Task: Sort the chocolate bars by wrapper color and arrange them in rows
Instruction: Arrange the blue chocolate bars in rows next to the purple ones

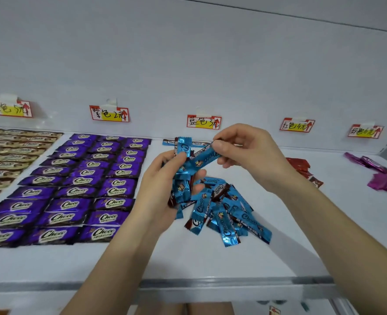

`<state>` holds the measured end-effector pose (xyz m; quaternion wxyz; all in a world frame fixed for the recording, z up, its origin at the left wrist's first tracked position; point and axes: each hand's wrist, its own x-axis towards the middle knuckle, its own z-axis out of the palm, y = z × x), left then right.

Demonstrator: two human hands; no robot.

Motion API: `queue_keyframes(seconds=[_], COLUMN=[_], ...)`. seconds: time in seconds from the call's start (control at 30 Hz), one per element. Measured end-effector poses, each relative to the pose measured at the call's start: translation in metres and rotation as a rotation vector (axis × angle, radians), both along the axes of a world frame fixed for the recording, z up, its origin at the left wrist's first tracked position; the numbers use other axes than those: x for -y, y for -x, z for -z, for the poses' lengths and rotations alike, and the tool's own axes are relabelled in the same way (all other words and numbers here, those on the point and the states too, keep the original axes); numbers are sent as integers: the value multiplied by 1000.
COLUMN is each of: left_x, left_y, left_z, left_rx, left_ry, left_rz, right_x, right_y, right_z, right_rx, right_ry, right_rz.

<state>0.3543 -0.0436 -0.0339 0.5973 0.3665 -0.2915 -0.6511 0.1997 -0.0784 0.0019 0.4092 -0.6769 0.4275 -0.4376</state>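
while the left hand (165,178) grips several blue choco bars (181,173), the right hand (247,153) pinches one blue choco bar (205,156) above the blue pile (224,212).

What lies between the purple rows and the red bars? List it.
Head view: a loose pile of blue bars, and above it the left hand gripping a blue bunch while the right hand pinches one blue bar.

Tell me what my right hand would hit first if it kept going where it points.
The right hand points left along the blue bar it pinches. First in line is probably the left hand gripping a bunch of blue bars; depth is unclear.
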Motion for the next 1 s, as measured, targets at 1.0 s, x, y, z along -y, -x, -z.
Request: queue_keyframes(seconds=[1.0], left_x=[-7], left_y=[-20], left_z=[6], left_rx=[132], left_ry=[18], left_rz=[-32], right_x=[-4], right_y=[-11], right_z=[-4], right_rx=[-234], right_ry=[13], right_rz=[-150])
